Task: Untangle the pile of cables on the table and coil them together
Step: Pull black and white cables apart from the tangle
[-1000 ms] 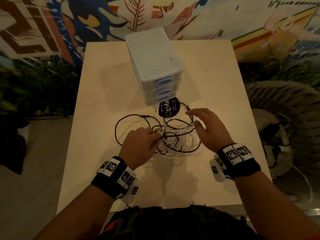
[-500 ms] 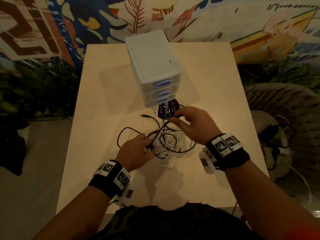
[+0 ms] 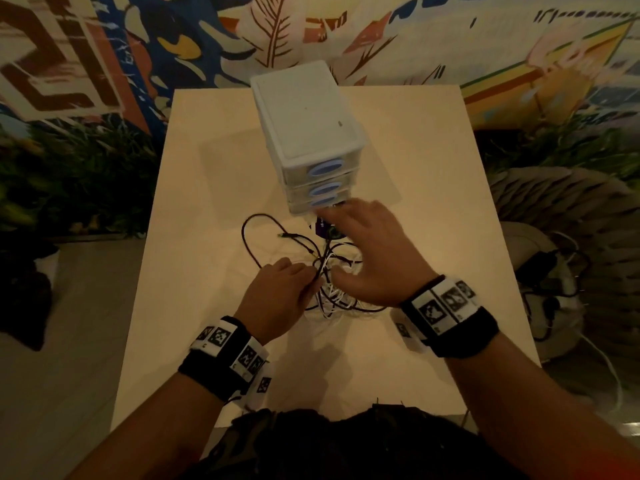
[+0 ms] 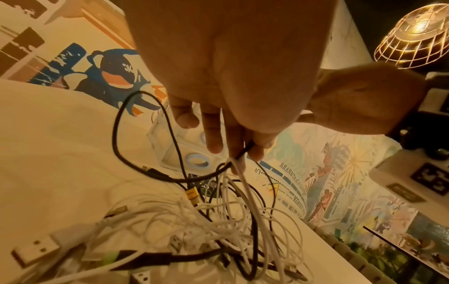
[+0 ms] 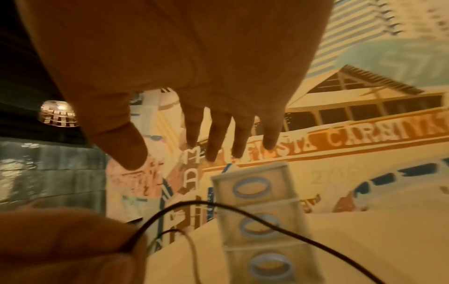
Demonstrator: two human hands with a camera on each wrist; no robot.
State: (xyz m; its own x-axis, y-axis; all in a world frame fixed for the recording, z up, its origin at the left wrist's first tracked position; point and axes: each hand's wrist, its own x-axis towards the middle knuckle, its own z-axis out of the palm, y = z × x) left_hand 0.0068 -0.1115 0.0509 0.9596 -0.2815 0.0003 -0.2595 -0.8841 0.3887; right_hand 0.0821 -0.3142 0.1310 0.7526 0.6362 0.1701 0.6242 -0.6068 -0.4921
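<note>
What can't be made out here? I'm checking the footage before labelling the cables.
- Purple tag, head view: mostly under the right hand, print unreadable.
- Cable pile, head view: partly under both hands, count unclear.
- Drawer unit, right wrist view: motion-blurred.
- Left hand, left wrist view: pinches black and white strands; which cables, untraceable.

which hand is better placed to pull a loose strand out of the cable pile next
Right. The left hand already pinches black and white strands of the cable pile, anchoring it; the right hand hovers above, fingers straight, holding nothing.
</note>
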